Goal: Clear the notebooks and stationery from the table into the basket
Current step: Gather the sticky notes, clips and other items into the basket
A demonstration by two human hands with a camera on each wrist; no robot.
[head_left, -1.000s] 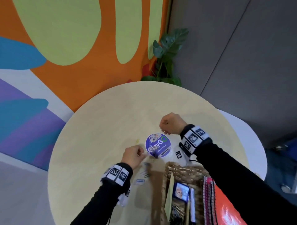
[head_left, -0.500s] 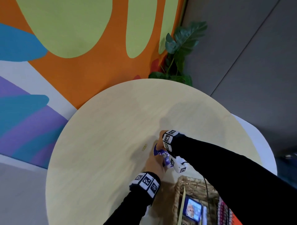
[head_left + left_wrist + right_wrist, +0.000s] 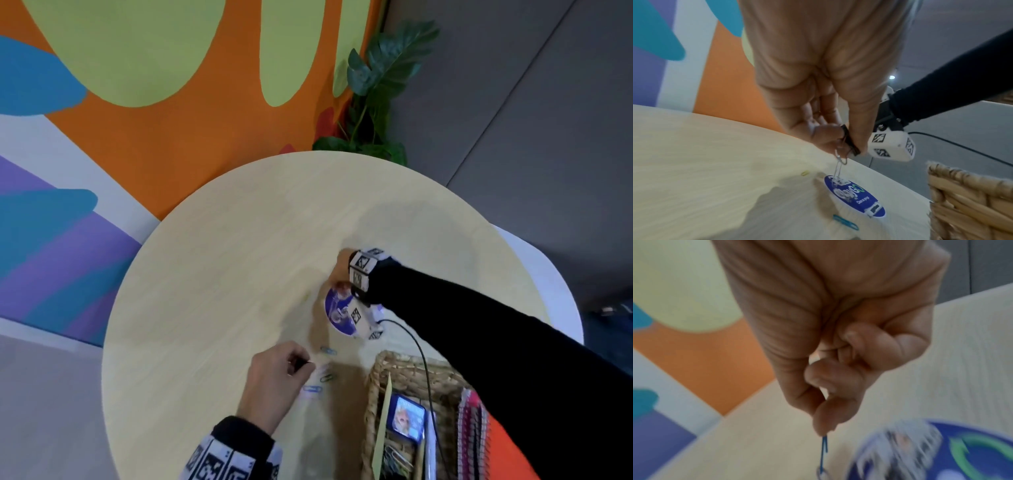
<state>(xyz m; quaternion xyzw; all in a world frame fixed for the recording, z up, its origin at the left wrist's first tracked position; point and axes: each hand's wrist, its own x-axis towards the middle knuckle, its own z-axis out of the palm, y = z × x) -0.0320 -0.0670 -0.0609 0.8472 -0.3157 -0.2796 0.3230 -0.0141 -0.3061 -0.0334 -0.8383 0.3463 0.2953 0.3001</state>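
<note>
Paper clips lie loose on the desk beside the basket. Left hand pinches a black binder clip; right hand pinches a blue paper clip by the round blue sticker.

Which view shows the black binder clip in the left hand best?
Left wrist: the black binder clip sits sharp, pinched by the left hand, wire handle dangling. Head view shows only a dark sliver at the fingertips. Right wrist view doesn't show it.
</note>
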